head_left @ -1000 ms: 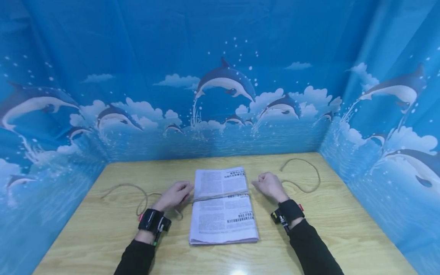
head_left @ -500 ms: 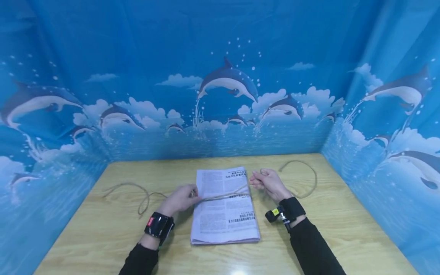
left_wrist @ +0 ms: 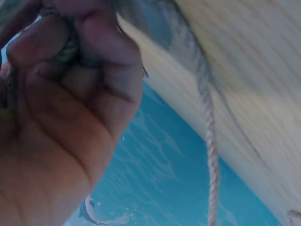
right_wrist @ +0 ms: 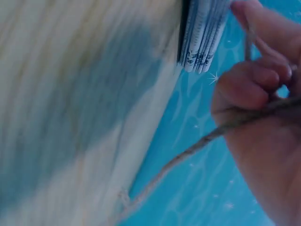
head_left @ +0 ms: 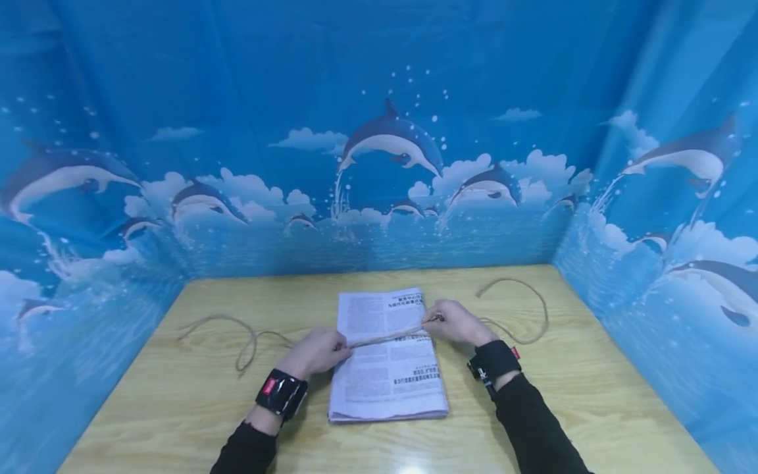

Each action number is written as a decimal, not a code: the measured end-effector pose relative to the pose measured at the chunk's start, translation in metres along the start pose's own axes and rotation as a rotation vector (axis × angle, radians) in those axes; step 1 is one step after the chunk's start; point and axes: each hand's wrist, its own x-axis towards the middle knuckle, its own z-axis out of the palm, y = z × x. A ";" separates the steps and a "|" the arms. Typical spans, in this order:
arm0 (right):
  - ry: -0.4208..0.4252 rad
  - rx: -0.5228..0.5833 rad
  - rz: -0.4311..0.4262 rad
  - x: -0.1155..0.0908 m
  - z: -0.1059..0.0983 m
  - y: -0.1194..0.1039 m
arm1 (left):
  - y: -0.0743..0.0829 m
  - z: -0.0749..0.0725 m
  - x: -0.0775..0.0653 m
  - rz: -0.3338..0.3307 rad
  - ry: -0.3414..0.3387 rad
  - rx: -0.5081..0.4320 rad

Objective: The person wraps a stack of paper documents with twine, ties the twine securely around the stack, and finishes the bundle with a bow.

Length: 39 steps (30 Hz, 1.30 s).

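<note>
A stack of folded newspapers [head_left: 385,382] lies on the wooden table, with twine [head_left: 387,337] running across its middle. My left hand [head_left: 316,352] pinches the twine at the stack's left edge; in the left wrist view the fingers curl round the cord [left_wrist: 70,47] and a free length hangs beside them. At the right edge, my right hand [head_left: 456,322] grips the twine between thumb and fingers. The right wrist view shows the cord [right_wrist: 188,153] trailing out of that hand [right_wrist: 263,103], with the newspapers' layered edge [right_wrist: 202,37] nearby.
One loose twine end [head_left: 249,339] curls on the table to the left, another [head_left: 541,309] to the right. The wooden tabletop [head_left: 177,408] meets a blue dolphin-print curtain [head_left: 379,197] at the back and both sides.
Both hands have come inward from beside the stack to its edges. They now hold the twine, which is lifted slightly and stretched between them over the newspapers.
</note>
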 end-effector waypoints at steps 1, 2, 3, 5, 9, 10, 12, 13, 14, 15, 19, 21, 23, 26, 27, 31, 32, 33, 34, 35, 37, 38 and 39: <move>0.018 -0.048 -0.026 0.001 0.000 -0.001 | 0.000 0.001 0.000 0.008 -0.006 0.000; 0.037 -0.093 -0.048 0.001 0.000 -0.002 | 0.000 0.001 0.000 0.018 -0.011 -0.002; 0.059 -0.130 -0.069 0.002 0.001 -0.003 | 0.000 0.001 -0.001 0.031 -0.014 -0.004; 0.103 -0.170 -0.066 0.004 0.003 -0.005 | 0.001 0.001 -0.001 0.055 -0.018 -0.012; 0.155 -0.215 -0.056 0.010 0.010 -0.008 | 0.002 0.002 -0.002 0.081 -0.023 -0.023; 0.158 -0.220 -0.055 0.011 0.011 -0.009 | 0.001 0.002 -0.002 0.077 -0.031 -0.023; 0.151 -0.224 -0.056 0.015 0.012 -0.010 | 0.000 0.003 -0.002 0.074 -0.048 -0.032; 0.143 -0.224 -0.060 0.017 0.012 -0.012 | 0.000 0.003 -0.001 0.071 -0.059 -0.036; 0.130 -0.225 -0.063 0.019 0.011 -0.013 | 0.000 0.004 -0.001 0.066 -0.068 -0.039; 0.115 -0.220 -0.069 0.022 0.010 -0.014 | -0.001 0.004 0.000 0.065 -0.073 -0.042; 0.013 -0.193 -0.095 0.038 0.008 -0.015 | 0.000 0.005 0.001 0.059 -0.075 -0.051; -0.036 -0.194 -0.119 0.048 0.009 -0.013 | 0.002 0.005 0.001 0.047 -0.073 -0.051; -0.083 -0.199 -0.141 0.057 0.011 -0.011 | 0.004 0.006 0.001 0.036 -0.074 -0.051; -0.124 -0.225 -0.180 0.070 0.014 -0.008 | 0.007 0.008 0.000 0.021 -0.067 -0.030; -0.131 -0.228 -0.187 0.073 0.015 -0.008 | 0.008 0.008 -0.001 0.017 -0.063 -0.021; -0.107 -0.233 -0.184 0.081 0.016 -0.010 | 0.014 0.009 -0.002 0.003 -0.022 0.032; -0.097 -0.227 -0.180 0.082 0.016 -0.011 | 0.016 0.009 -0.002 0.002 -0.006 0.048; -0.086 -0.224 -0.173 0.082 0.016 -0.012 | 0.017 0.009 -0.002 0.001 0.010 0.061; -0.078 -0.223 -0.168 0.082 0.016 -0.013 | 0.019 0.010 -0.003 0.002 0.021 0.075; -0.067 -0.223 -0.163 0.082 0.016 -0.014 | 0.021 0.011 -0.003 0.004 0.032 0.087; -0.051 -0.228 -0.150 0.080 0.016 -0.015 | 0.024 0.012 -0.005 0.000 0.037 0.099; -0.045 -0.229 -0.137 0.079 0.016 -0.015 | 0.026 0.013 -0.007 -0.007 0.039 0.098; -0.038 -0.228 -0.120 0.077 0.016 -0.015 | 0.027 0.014 -0.008 -0.016 0.037 0.088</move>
